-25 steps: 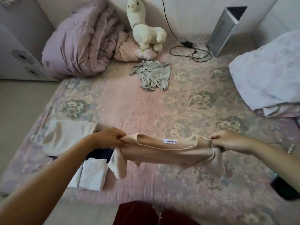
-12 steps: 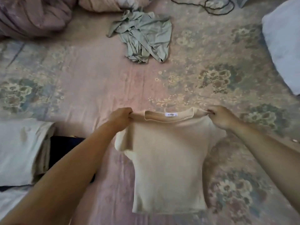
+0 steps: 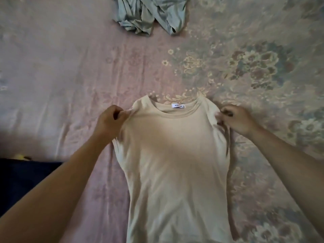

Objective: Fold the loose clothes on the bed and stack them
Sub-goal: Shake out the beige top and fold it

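Observation:
A beige T-shirt (image 3: pixel 173 163) lies flat on the bed, neck away from me, with a white label inside the collar. My left hand (image 3: pixel 110 121) pinches the fabric at its left shoulder. My right hand (image 3: pixel 235 120) pinches the fabric at the right shoulder, where the sleeve is tucked under. A crumpled grey-green garment (image 3: pixel 152 14) lies loose at the top of the view, well beyond the shirt.
The bed is covered by a pink floral sheet (image 3: pixel 70 71). A dark navy item (image 3: pixel 22 178) lies at the left edge, beside my left forearm, with a small yellow spot above it.
The shirt went from hanging bunched between my hands to lying spread flat on the sheet. My hands moved from the collar corners down to the shoulders. My view dropped closer to the bed.

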A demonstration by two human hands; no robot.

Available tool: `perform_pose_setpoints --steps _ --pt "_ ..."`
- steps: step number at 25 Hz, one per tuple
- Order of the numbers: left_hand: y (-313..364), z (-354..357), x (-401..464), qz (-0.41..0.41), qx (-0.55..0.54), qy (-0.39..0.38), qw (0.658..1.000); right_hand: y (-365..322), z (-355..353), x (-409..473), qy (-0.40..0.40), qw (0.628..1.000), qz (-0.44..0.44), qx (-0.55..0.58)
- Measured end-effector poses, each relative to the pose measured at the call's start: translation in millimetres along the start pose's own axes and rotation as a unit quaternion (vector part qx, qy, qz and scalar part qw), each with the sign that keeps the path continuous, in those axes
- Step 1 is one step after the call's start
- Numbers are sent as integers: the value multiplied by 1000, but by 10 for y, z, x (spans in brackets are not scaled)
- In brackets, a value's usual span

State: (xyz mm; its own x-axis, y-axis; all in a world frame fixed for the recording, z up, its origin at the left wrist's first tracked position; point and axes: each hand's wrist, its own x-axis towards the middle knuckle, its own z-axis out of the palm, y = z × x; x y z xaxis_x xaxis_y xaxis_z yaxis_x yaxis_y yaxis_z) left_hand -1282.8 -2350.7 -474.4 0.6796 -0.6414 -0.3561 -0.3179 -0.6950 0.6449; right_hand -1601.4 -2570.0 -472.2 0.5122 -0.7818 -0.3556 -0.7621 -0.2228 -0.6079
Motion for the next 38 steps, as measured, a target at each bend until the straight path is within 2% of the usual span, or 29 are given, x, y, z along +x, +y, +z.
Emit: perform_pose_setpoints --steps 1,3,5,7,9,10,12,14,16,19,22,24,25,27,31,33,34,37,38 --pt "-2 -31 56 -9 -4 12 1000 -10 0 29 34 999 13 35" --pt "-45 -80 158 6 105 34 994 -14 -13 122 95 994 48 34" --pt "-115 -92 174 10 249 41 967 12 -22 213 111 990 85 -18" --pt "-152 -32 110 8 345 53 937 100 -8 229 131 985 116 -10" --pt "-101 105 -61 57 407 98 907 230 2 124 168 972 162 25" --pt "-27 202 -187 131 417 118 891 305 6 38 168 969 175 37" --pt "168 465 -463 310 389 129 858 392 0 -138 108 979 165 55" --pt "415 789 -726 374 331 67 864 417 11 -229 28 989 136 45" --pt "653 1071 -910 370 281 2 885 397 41 -240 10 993 112 27" --pt "860 1345 -990 345 263 -34 900 402 53 -233 56 992 107 49" --pt "819 1491 -937 347 316 -57 881 515 -81 -287 149 963 163 157" --pt "692 1557 -923 366 375 -81 848 670 -184 -331 189 954 184 143" --pt "651 1586 -907 372 399 -84 833 726 -215 -340 184 956 187 129" --pt "632 1625 -902 376 412 -71 827 766 -209 -344 173 964 177 101" --pt "397 1539 -1192 380 347 -3 857 563 12 -612 239 944 203 98" --pt "-49 1377 -1672 394 316 -22 863 480 257 -1065 195 955 192 116" --pt "-307 1282 -1952 413 313 -46 854 446 391 -1357 160 962 185 118" --pt "-996 972 -2603 465 358 -118 801 371 813 -2247 104 961 218 132" --pt "-1116 882 -2725 467 361 -130 796 347 926 -2496 93 957 233 144"
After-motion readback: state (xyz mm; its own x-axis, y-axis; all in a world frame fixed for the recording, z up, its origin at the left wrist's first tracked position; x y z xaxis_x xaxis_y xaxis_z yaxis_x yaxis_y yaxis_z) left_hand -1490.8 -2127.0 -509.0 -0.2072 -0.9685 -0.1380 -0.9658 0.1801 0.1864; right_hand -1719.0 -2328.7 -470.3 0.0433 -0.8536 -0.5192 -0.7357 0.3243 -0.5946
